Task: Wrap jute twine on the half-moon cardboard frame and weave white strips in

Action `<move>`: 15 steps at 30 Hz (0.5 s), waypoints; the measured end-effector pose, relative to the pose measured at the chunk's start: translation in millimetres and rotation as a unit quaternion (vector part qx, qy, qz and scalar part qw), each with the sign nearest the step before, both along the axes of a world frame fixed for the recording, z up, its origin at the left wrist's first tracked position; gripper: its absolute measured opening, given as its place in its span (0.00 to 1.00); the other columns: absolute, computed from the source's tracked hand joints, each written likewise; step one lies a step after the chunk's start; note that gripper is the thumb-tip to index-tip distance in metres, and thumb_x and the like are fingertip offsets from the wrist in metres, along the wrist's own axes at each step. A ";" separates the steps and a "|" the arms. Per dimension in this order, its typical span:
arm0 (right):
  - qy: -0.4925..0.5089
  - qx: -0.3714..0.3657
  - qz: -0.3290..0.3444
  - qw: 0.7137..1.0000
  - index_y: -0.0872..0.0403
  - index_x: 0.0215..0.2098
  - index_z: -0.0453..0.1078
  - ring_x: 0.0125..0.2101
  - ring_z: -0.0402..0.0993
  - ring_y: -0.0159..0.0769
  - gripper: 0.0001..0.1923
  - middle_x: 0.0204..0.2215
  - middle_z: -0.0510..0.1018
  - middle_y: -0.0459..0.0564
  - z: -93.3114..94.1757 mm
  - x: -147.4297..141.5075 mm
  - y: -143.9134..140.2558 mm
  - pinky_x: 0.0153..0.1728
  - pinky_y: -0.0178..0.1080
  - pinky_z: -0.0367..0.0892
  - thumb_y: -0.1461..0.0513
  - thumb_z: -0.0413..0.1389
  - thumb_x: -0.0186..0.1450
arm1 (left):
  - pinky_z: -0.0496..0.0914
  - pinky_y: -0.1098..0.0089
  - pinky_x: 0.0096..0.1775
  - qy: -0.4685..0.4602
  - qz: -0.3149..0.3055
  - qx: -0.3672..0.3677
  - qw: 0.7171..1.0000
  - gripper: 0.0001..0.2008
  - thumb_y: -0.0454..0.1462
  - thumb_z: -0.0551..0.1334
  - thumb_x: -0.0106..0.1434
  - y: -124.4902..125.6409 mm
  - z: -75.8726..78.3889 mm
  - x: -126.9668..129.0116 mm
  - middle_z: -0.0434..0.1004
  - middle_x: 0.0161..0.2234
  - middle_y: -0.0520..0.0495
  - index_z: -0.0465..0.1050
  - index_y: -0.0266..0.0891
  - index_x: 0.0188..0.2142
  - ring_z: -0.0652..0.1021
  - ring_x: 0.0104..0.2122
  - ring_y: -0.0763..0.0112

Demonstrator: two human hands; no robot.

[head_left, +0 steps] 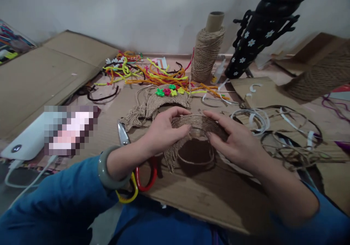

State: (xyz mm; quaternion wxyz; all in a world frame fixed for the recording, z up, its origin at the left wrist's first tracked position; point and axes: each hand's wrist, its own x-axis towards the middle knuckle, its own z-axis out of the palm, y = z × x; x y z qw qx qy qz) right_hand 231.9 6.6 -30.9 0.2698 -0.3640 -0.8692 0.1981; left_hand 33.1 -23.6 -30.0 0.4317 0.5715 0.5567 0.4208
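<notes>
Jute-wrapped hoop (195, 123) sits near the middle of a cardboard sheet (207, 197), gripped from both sides by a person in blue sleeves. The left hand (164, 130) curls its fingers closed over the hoop's left edge; the right hand (235, 139) lies half open across the right edge, fingers pressed onto the twine. Scissors (123, 133) with red and yellow handles lie just left of the left wrist, which wears a grey bangle (108, 170). Farther back lies a finished jute piece with coloured flowers (169, 97), then a tangle of bright pipe cleaners (147, 73) and a tall spool of jute twine (206, 50). A white power bank (26, 139) rests at far left.
</notes>
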 end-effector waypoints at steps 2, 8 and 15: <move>-0.005 0.010 -0.003 1.000 0.57 0.54 0.68 0.46 0.76 0.43 0.22 0.47 0.78 0.56 -0.5 -0.9 -0.8 0.46 0.45 0.72 0.64 0.50 0.61 | 0.67 0.65 0.46 0.003 0.004 -0.001 1.000 0.15 0.35 0.63 0.51 -0.4 -0.1 1.3 0.76 0.39 0.46 0.70 0.36 0.40 0.75 0.41 0.65; 0.000 -0.047 0.002 0.999 0.53 0.56 0.66 0.48 0.75 0.44 0.24 0.49 0.77 0.55 0.7 2.1 2.8 0.49 0.47 0.70 0.61 0.51 0.62 | 0.68 0.65 0.45 -0.026 0.005 -0.010 1.000 0.15 0.35 0.64 0.50 0.3 -0.4 1.6 0.76 0.40 0.46 0.70 0.36 0.39 0.75 0.42 0.65; 0.069 -0.124 -0.010 0.990 0.54 0.59 0.61 0.55 0.69 0.47 0.28 0.57 0.71 0.56 -7.7 10.0 9.8 0.52 0.49 0.68 0.61 0.54 0.60 | 0.69 0.68 0.43 -0.097 0.060 -0.006 0.993 0.16 0.36 0.65 0.52 2.7 -1.6 -0.5 0.77 0.38 0.47 0.70 0.36 0.41 0.76 0.38 0.69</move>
